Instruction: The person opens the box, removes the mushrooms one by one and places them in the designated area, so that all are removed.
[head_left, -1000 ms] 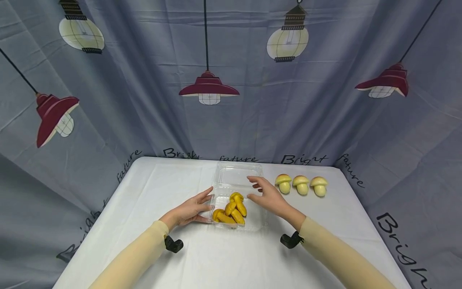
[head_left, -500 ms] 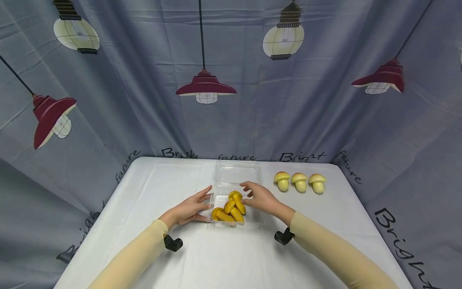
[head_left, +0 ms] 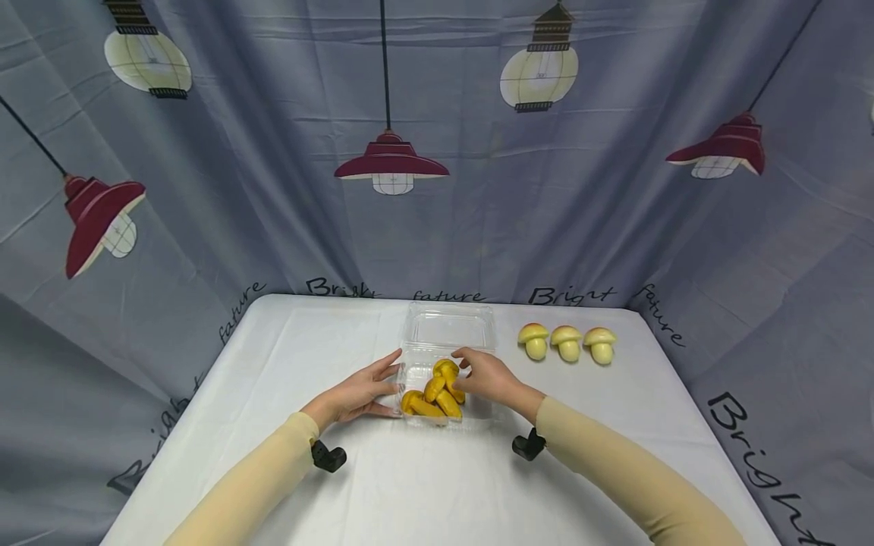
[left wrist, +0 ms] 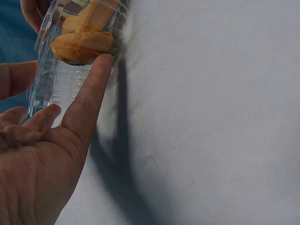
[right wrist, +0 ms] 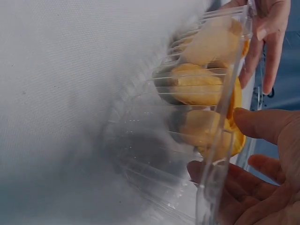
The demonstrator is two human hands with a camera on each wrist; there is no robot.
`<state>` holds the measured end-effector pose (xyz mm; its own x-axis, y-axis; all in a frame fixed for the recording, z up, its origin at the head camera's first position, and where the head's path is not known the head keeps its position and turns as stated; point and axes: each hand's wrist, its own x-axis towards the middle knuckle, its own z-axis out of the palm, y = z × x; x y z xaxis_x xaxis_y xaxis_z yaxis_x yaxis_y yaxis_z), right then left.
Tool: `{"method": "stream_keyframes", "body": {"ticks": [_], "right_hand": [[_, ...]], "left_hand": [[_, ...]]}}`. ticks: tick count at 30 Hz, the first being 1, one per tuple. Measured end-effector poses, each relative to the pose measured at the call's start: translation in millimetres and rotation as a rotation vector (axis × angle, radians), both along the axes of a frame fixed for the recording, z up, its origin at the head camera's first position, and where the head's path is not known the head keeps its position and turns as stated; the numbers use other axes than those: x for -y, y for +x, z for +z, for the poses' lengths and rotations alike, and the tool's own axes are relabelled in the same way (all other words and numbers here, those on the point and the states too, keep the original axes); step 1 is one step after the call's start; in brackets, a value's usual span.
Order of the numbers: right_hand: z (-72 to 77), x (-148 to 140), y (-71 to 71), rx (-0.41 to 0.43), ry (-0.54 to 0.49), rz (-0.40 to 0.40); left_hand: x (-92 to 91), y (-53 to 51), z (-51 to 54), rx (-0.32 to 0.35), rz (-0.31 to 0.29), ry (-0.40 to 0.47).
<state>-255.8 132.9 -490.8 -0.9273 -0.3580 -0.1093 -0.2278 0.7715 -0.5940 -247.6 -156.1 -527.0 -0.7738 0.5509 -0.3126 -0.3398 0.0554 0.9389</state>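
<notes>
A clear plastic clamshell box lies with its lid folded back. Several yellow-brown toy mushrooms are heaped in its left part. My left hand touches the box's left wall with spread, nearly straight fingers; in the left wrist view its index finger lies along the wall beside a mushroom. The right hand reaches over the box's right side. Its thumb and index finger stand apart around the upper mushroom. In the right wrist view the thumb is against or very near a mushroom; a firm grip is not visible.
Three pale yellow-green toy mushrooms with reddish-tinged caps, the middle one among them, stand in a row at the back right. The box lid lies behind the base. White cloth covers the table; a grey lamp-print curtain hangs behind.
My right hand has moved left and slightly down, from above the box's right side to the upper mushroom. The left hand has stayed at the left wall. The mushrooms lie as before.
</notes>
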Motion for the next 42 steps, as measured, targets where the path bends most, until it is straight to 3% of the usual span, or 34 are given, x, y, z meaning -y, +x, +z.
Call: {"method": "stream_keyframes", "body": {"ticks": [22,42], "right_hand": [[-20.2,5.6,-6.1,-0.011,0.047,-0.042],[-22.2,11.5,-5.1,0.001,0.049,-0.049]], "left_hand": [[-2.6,-0.3,0.3,-0.010,-0.013,0.011],[-0.9,0.3,-0.2,-0.013,-0.012,0.016]]}}
